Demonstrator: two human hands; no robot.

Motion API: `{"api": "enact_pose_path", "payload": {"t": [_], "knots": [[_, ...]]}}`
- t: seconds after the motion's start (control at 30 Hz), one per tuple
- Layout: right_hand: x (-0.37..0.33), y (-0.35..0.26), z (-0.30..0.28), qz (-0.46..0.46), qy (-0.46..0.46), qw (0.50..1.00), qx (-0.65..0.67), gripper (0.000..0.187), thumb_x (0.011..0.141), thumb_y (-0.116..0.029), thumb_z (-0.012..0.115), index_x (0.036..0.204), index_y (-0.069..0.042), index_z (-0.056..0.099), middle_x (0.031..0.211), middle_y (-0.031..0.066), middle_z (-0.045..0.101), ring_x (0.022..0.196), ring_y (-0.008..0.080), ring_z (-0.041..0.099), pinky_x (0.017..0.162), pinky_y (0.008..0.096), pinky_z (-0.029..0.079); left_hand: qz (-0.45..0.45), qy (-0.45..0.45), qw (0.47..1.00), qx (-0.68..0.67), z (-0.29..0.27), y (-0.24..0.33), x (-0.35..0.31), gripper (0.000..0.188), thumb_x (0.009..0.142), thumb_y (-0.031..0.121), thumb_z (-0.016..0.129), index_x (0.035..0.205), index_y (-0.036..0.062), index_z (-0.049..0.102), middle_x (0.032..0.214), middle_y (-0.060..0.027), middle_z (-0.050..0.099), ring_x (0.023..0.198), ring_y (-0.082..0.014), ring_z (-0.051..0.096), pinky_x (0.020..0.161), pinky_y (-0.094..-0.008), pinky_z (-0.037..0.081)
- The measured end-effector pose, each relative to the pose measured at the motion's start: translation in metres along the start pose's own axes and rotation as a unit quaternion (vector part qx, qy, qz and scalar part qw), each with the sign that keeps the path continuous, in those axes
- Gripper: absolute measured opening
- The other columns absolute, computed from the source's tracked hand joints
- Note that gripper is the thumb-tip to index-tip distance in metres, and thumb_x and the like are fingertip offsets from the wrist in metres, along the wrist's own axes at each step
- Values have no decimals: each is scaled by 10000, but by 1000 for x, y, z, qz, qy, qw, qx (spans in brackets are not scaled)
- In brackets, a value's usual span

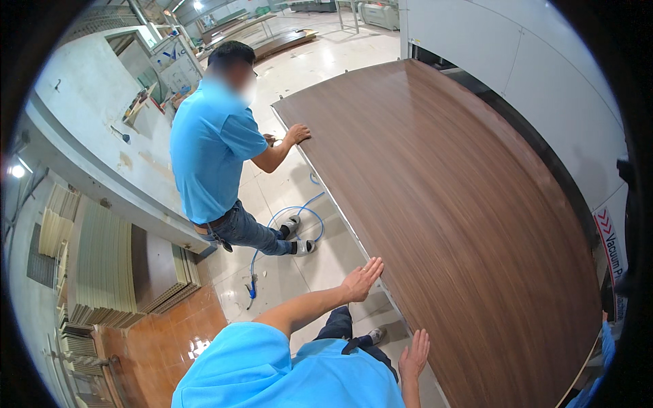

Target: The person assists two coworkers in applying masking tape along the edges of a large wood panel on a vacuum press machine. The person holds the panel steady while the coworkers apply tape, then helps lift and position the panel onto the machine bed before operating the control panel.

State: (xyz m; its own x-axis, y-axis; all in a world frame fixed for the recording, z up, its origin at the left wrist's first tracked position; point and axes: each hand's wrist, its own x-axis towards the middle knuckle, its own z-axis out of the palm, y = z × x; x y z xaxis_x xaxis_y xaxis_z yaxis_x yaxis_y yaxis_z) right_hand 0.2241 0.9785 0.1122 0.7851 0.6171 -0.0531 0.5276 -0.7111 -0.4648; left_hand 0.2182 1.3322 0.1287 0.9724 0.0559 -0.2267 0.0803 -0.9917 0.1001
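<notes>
A large brown wood-grain panel (442, 197) lies flat, its long pale edge running along my side. My left hand (362, 279) is at that edge, fingers stretched out, the tips over the brown surface. Nearer my body, my right hand (414, 353) is held at the same edge, fingers straight and pointing away from me. Neither hand holds anything; whether the right palm presses on the edge I cannot tell. Farther along, a co-worker's hand (298, 133) rests on the panel's rim.
The co-worker (214, 143) in a blue shirt stands at left. A blue air hose (299, 208) with a blow gun (252, 291) lies on the tiles. Stacked boards (102, 265) stand at lower left. A white machine housing (544, 68) borders the panel's far side. Another blue sleeve (607, 345) shows at right.
</notes>
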Motion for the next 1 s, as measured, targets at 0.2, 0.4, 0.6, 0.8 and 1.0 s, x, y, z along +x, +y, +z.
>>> {"api": "enact_pose_path", "payload": {"t": [0.2,0.4,0.6,0.8,1.0], "knots": [[0,-2,0,15,-8,1000,1,749,860,-48,620,1554,-6,340,1633,214,296,1514,389,262,1253,491,189,10,22,1000,-9,4,-1,0,1031,696,109,688,1580,-58,184,1666,-232,186,1545,-362,219,1101,-438,433],[1,-1,3,9,6,1000,0,759,837,-54,618,1548,-11,355,1625,207,318,1508,390,278,1252,500,195,10,9,1000,1,0,-1,-1,988,728,116,672,1577,-57,197,1668,-224,190,1542,-351,231,1064,-414,456],[0,1,4,13,5,1000,2,756,844,-43,621,1548,-9,350,1632,204,305,1519,375,260,1258,490,179,17,31,999,3,6,-1,1,1015,706,126,687,1571,-69,193,1660,-244,192,1542,-369,224,1090,-426,447],[0,1,3,14,6,1000,0,758,843,-43,614,1551,-6,344,1633,207,301,1523,374,256,1261,487,175,9,13,1000,19,3,1,1,951,771,109,656,1586,-46,191,1675,-220,179,1545,-338,238,1026,-387,478],[-1,2,5,9,10,1000,-3,762,840,-38,606,1552,-3,340,1632,215,299,1524,378,251,1262,488,171,4,13,1000,18,3,3,1,950,771,116,654,1587,-44,193,1674,-221,180,1546,-335,234,1020,-386,481]]}}
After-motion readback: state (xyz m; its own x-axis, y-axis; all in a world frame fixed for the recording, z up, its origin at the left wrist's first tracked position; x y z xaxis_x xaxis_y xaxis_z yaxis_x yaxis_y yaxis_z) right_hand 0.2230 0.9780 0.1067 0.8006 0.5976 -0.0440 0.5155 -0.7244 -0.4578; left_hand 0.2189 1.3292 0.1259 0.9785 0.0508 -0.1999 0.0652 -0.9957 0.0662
